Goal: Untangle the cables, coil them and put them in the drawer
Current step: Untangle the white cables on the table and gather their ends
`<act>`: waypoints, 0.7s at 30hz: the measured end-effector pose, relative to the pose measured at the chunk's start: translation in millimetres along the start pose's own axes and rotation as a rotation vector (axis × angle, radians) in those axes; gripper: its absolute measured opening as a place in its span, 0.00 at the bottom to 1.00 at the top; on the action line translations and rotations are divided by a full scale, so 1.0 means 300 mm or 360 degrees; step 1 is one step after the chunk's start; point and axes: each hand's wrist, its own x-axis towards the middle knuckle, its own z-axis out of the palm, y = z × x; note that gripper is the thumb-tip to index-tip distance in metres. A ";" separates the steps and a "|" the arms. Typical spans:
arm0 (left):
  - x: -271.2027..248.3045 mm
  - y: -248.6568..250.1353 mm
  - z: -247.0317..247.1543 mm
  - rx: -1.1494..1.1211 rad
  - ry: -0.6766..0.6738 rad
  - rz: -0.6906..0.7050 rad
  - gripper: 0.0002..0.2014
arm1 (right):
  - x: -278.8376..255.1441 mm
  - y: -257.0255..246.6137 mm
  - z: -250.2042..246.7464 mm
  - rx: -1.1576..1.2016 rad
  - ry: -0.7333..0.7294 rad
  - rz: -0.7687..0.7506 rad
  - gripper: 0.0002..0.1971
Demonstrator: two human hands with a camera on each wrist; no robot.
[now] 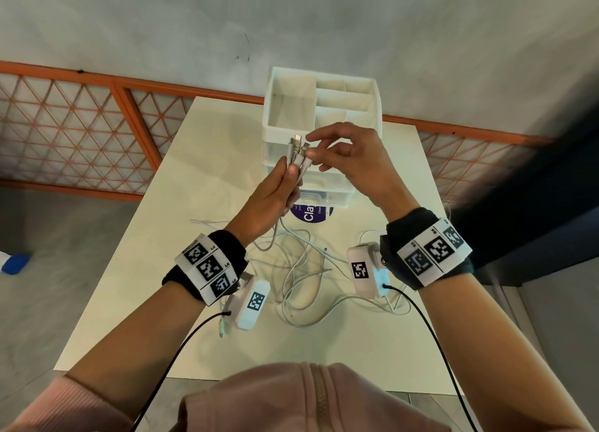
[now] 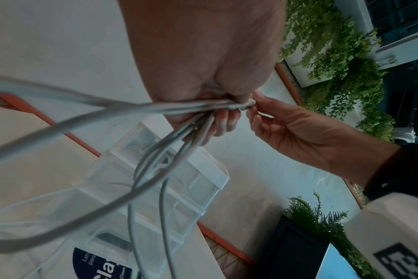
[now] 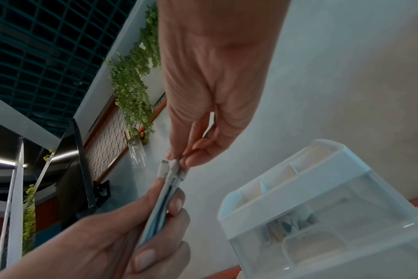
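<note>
The left hand (image 1: 270,198) grips a bunch of about four white cables (image 1: 293,159) with their plug ends sticking up. The right hand's (image 1: 348,159) fingers (image 3: 196,160) pinch one plug. The rest of the cables hang down in a messy heap on the counter (image 1: 136,269). One white drawer box (image 1: 324,107) stands just behind the hands.

A: Any readable text?
B: Only the round blue sticker (image 1: 311,214) on the table (image 1: 136,269) – "Cla…" large, "Clean" small, rest hidden by the drawer unit (image 1: 324,191). Wristband tags – too small.
</note>
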 end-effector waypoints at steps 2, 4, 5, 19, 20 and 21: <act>-0.001 0.000 0.014 -0.0016 0.0062 0.0011 0.13 | -0.004 0.003 0.008 -0.0019 0.0017 0.0030 0.14; -0.001 -0.001 0.026 -0.0017 0.0135 0.0008 0.13 | -0.008 0.003 0.015 -0.0016 0.0007 0.0084 0.14; -0.001 -0.003 0.031 -0.0005 0.0157 0.0007 0.14 | -0.009 0.002 0.019 0.0004 0.0008 0.0111 0.14; 0.011 -0.010 0.047 0.0081 0.0181 0.0072 0.12 | -0.023 0.023 0.034 0.0003 0.0117 0.0052 0.10; 0.012 -0.008 0.049 0.0082 0.0185 0.0069 0.12 | -0.024 0.024 0.035 0.0002 0.0124 0.0033 0.09; 0.014 -0.006 0.050 0.0080 0.0192 0.0066 0.12 | -0.023 0.024 0.034 -0.0002 0.0118 0.0016 0.09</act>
